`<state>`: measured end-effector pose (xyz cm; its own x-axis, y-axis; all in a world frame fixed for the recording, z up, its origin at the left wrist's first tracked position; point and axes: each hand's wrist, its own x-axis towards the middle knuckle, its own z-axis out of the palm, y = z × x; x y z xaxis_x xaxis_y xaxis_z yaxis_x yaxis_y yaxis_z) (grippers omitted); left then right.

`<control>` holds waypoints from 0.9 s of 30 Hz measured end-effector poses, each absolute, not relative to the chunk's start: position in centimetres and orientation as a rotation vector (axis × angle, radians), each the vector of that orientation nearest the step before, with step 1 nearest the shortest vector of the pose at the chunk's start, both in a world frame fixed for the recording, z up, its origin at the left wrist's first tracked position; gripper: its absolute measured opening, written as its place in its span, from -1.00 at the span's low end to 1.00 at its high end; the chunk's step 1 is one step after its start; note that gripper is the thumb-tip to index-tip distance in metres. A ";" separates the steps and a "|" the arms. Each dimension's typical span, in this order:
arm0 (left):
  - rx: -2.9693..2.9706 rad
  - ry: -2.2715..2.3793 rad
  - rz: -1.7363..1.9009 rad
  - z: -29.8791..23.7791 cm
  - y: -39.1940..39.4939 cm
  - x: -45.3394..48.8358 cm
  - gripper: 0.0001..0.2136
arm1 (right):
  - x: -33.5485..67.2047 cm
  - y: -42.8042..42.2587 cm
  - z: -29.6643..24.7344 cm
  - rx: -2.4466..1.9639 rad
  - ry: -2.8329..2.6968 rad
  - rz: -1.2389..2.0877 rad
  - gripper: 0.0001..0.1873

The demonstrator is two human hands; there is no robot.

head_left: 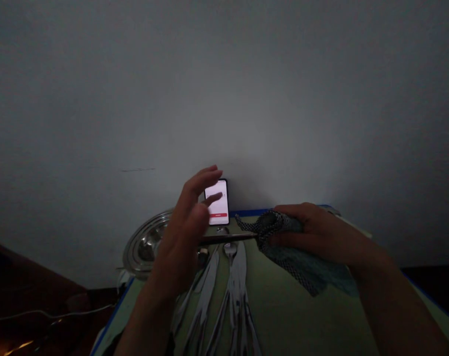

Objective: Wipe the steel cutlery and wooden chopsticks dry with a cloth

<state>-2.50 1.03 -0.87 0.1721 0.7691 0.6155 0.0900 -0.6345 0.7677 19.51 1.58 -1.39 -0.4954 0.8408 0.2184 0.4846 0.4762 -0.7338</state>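
One utensil (230, 239) hangs near the desk's (284, 316) far edge; my right fingers (294, 241) grip a cloth (298, 264) at its end, apparently wiping. My left fingers (205, 176) spread, hold unclear; more wiping needs steadying.

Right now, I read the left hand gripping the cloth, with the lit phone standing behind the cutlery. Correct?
Not quite: the head view shows the right hand gripping the cloth, not the left hand. The lit phone does stand behind the cutlery.
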 end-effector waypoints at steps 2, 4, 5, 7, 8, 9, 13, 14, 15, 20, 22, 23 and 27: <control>1.966 1.108 1.384 -1.1 1.0 -2.6 -0.67 | 19.7 1.4 -1.4 -1.127 -2.087 0.797 -0.85; 2.055 1.327 1.193 -1.3 0.9 -2.5 -0.74 | 19.6 1.2 -1.5 -1.148 -1.940 0.730 -0.85; 2.095 1.361 1.090 -1.4 0.7 -2.4 -0.72 | 19.5 1.2 -1.5 -1.143 -1.843 0.693 -0.83; 2.159 1.337 0.908 -1.4 0.4 -1.9 -0.62 | 18.9 1.4 -1.9 -1.103 -1.621 0.643 -0.79; 2.189 1.310 0.854 -1.4 0.1 -1.6 -0.58 | 18.5 1.5 -2.1 -1.074 -1.500 0.638 -0.77; 2.222 1.291 0.828 -1.3 -0.1 -1.3 -0.58 | 18.1 1.7 -2.4 -1.043 -1.370 0.644 -0.75; 2.323 1.284 0.823 -1.5 -0.6 0.0 -0.65 | 15.9 2.7 -3.8 -0.982 -0.937 0.723 -0.67; 2.334 1.287 0.824 -1.6 -0.5 0.1 -0.66 | 15.4 2.8 -4.1 -0.955 -0.873 0.755 -0.66; 2.344 1.293 0.822 -1.7 -0.5 0.2 -0.66 | 14.9 3.0 -4.4 -0.923 -0.827 0.792 -0.65; 2.407 1.415 0.780 -2.0 0.0 0.0 -0.67 | 13.4 3.0 -5.0 -0.884 -0.704 0.993 -0.69; 2.431 1.457 0.761 -2.0 0.2 0.0 -0.68 | 13.1 2.8 -5.1 -0.883 -0.647 1.101 -0.69; 2.443 1.469 0.752 -2.1 0.2 0.1 -0.69 | 12.9 2.7 -5.1 -0.862 -0.613 1.156 -0.68; 2.461 1.516 0.722 -2.3 0.4 0.4 -0.69 | 12.5 2.4 -5.1 -0.755 -0.528 1.311 -0.66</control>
